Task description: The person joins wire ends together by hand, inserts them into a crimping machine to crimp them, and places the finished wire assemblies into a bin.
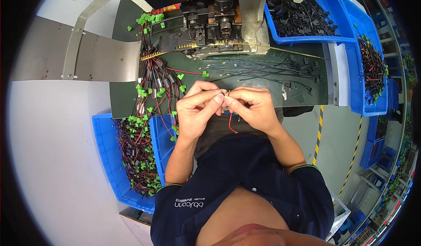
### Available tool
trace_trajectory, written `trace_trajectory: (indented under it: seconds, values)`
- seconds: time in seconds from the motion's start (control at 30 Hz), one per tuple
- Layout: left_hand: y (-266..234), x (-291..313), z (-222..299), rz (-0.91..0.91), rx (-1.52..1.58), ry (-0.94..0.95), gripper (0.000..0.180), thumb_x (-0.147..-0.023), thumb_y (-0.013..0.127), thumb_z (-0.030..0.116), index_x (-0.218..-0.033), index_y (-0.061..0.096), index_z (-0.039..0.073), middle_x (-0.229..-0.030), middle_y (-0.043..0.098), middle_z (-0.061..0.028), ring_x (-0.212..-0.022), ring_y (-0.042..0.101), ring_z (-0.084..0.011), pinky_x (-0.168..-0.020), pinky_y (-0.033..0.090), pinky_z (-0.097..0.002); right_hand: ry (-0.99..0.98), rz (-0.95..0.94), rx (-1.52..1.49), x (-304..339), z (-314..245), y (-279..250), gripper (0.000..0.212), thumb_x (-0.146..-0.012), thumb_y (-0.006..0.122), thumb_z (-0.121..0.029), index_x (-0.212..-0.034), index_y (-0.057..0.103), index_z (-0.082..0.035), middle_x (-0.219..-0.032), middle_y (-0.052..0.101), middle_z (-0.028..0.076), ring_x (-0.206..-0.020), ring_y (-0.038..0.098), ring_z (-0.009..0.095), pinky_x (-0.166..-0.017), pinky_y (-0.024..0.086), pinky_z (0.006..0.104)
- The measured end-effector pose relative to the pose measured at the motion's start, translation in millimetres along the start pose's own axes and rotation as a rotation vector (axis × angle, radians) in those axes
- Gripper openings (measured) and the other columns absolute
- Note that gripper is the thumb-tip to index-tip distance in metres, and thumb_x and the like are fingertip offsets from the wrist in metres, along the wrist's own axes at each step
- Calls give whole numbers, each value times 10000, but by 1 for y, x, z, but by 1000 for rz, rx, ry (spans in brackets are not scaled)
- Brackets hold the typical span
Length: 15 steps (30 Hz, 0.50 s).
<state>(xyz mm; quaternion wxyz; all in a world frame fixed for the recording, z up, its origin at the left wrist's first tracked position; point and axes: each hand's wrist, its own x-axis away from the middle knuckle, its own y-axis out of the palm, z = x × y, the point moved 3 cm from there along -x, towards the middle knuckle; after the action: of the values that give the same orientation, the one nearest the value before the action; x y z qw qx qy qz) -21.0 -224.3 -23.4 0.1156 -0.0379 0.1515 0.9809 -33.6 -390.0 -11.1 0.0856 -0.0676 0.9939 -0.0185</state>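
In front of my body, at the near edge of the green worktable (263, 97), both hands meet fingertip to fingertip. My left hand (199, 110) is closed in a pinch, and my right hand (253, 107) pinches right against it. Thin wires pass between the fingertips; their ends are mostly covered by the fingers. Below the hands hangs a red wire (230, 124) with a bare-looking tip. To the left lies a bundle of red and black cables (157, 77) with green connectors. Beyond my right hand, black cables (272, 72) with black connectors are laid out side by side.
A metal crimping machine (215, 24) stands at the back, a strip of brass terminals (153, 56) running through it. Blue bins hold green-ended cables (137, 158) at left, black cables (302, 20) at back right, and more cables (372, 68) at far right.
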Motion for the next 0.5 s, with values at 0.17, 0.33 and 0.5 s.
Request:
trace_trajectory:
  seconds: [0.17, 0.33, 0.5]
  values:
    - [-1, 0, -1, -4, 9, -8, 145, -891, 653, -67, -1020, 719, -63, -1008, 622, -117, -704, 636, -125, -573, 507, -221, -6, 9, 6, 2, 1, 2, 87, -909, 685, -67, -931, 725, 7, -774, 697, 49, -603, 586, 61, -499, 425, 224]
    - [0, -1, -3, -3, 39, -13, 143, -892, 655, -62, -1019, 720, -63, -1004, 622, -111, -693, 632, -121, -564, 500, -217, 5, -10, 23, 0, 1, 0, 88, -914, 677, -60, -938, 723, 11, -783, 697, 51, -616, 598, 61, -502, 429, 217]
    - [3, 1, -1, 50, 4, -20, 140, -892, 661, -52, -1018, 722, -62, -996, 620, -100, -679, 619, -113, -552, 488, -212, 73, -38, -86, 0, 1, -1, 93, -927, 660, -49, -939, 720, 21, -799, 698, 50, -656, 611, 49, -511, 439, 196]
